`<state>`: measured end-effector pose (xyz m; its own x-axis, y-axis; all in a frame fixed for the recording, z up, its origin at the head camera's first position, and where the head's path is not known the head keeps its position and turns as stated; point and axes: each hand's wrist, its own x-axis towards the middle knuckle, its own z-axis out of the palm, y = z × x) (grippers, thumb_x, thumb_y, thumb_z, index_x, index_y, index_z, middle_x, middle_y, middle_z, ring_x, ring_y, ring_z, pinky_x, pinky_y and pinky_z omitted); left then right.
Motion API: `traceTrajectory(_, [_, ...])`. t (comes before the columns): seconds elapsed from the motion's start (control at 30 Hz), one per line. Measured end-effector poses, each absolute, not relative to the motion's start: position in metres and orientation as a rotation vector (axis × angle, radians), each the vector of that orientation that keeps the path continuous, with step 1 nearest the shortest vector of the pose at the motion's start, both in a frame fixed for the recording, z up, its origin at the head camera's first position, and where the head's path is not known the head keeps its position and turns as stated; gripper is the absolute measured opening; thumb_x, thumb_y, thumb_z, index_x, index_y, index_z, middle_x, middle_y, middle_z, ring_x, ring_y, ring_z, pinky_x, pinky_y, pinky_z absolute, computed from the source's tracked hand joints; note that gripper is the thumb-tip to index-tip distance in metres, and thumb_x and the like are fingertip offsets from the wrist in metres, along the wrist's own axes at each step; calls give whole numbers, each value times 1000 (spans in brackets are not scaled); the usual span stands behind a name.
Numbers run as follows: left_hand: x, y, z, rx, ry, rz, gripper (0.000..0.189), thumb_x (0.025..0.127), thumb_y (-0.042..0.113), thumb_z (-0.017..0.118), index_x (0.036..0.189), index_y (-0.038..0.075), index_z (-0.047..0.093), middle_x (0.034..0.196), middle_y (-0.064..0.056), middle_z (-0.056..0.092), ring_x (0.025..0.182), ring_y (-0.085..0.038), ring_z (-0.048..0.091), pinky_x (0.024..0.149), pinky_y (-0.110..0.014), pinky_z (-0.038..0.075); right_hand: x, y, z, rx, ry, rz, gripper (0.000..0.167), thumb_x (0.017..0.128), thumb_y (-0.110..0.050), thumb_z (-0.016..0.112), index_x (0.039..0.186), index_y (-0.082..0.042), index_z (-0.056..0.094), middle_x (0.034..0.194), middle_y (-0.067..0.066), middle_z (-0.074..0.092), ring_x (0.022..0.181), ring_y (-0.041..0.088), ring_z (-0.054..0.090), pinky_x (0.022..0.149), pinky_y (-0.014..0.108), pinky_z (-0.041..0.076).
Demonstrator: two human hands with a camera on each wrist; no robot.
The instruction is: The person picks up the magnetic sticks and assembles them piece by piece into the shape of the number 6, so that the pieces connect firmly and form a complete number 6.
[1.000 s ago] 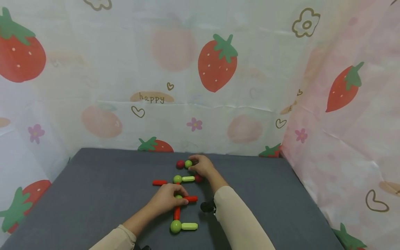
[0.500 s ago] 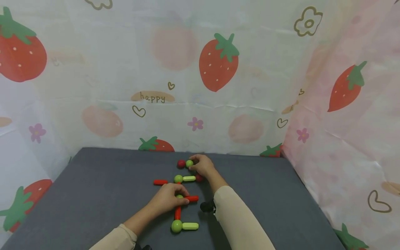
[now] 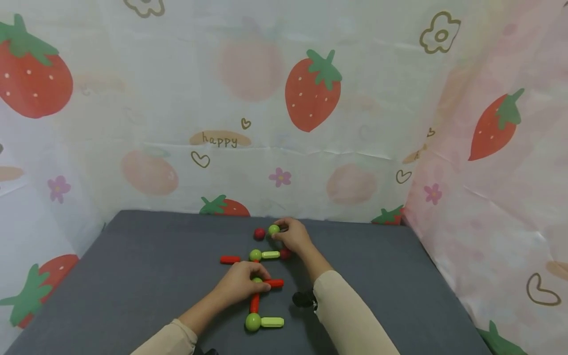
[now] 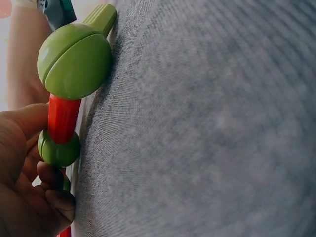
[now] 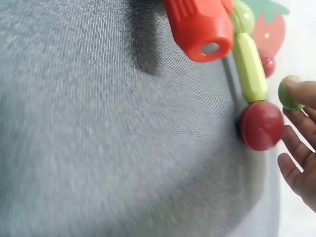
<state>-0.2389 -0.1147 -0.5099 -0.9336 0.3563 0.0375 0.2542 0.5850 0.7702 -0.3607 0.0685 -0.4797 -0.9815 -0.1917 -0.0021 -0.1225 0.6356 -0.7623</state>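
Note:
On the dark tabletop lies a figure built of balls and rods with metal-tipped ends. My left hand (image 3: 241, 281) pinches its middle green ball (image 4: 60, 149), which joins a red rod (image 3: 274, 283) on the right and another red rod (image 3: 254, 303) running toward me. That second rod ends at a near green ball (image 3: 253, 322) with a light green rod (image 3: 272, 322). Farther back, my right hand (image 3: 295, 236) holds a loose green ball (image 3: 273, 230) between thumb and fingers. Left of it sits a red ball (image 3: 259, 233), a small gap apart.
Behind my left hand, another green ball (image 3: 255, 255) joins a light green rod (image 3: 270, 255) that ends in a dark red ball (image 3: 285, 254). A red rod (image 3: 230, 260) extends on the left. A strawberry-print cloth (image 3: 248, 172) hangs behind the grey tabletop (image 3: 155, 266).
My right hand has moved slightly right with the green ball, which has come apart from the red ball beside it. The left hand keeps its grip; the head view has shifted a little.

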Motion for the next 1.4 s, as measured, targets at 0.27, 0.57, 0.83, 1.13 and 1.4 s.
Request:
traceTrajectory(0.27, [-237,-114,-512,519,2681,1297,11,81,38,78,88,34,71,88,18,69,83,-5,61,75,-28,49,-343,81,-457,-358,2748,-1321,33,85,-33,76,116,-26,64,109,-3,66,98,17,60,79,35,51])
traceTrajectory(0.57, [-238,-113,-512,518,2684,1281,11,81,38,78,89,35,71,88,18,68,83,-5,61,75,-29,49,-315,100,-441,-552,2812,-1228,36,87,-32,74,121,-29,65,114,-8,63,104,19,58,82,38,49])
traceTrajectory(0.83, [-237,-114,-511,505,2682,1293,12,81,38,78,90,34,71,88,17,68,83,-6,61,76,-30,49,-286,119,-442,-610,2775,-1211,39,87,-34,73,124,-26,64,116,-8,62,108,22,57,78,36,49])
traceTrajectory(1.13, [-236,-115,-509,487,2665,1311,12,81,36,78,90,33,71,89,16,69,84,-8,60,75,-31,49,-270,128,-452,-633,2736,-1170,31,85,-34,76,115,-30,67,108,-9,65,105,23,58,82,35,46])
traceTrajectory(1.4, [-236,-114,-509,485,2674,1301,12,81,37,78,90,33,72,89,16,68,83,-8,60,75,-30,48,-261,137,-470,-565,2719,-1105,29,83,-35,77,110,-30,67,103,-7,64,99,18,58,77,33,48])
